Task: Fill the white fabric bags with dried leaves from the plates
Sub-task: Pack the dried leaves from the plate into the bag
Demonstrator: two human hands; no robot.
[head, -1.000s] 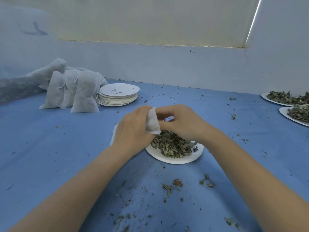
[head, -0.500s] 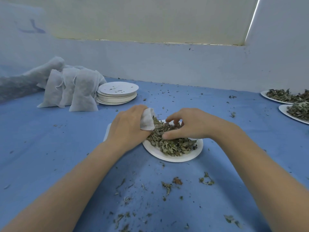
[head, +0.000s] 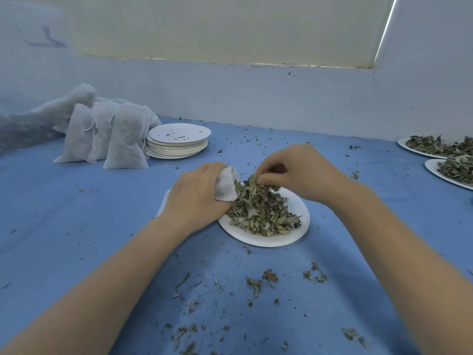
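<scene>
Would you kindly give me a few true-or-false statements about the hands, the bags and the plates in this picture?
1. The left hand holds a white fabric bag beside the round white paper plate of dried green leaves. True.
2. The right hand lies flat on the blue cloth-covered table. False: it pinches a clump of leaves above the plate.
3. Filled white bags stand beside a stack of empty white plates. True.
4. No other plates hold leaves. False: two leaf-laden plates sit at far right.
</scene>
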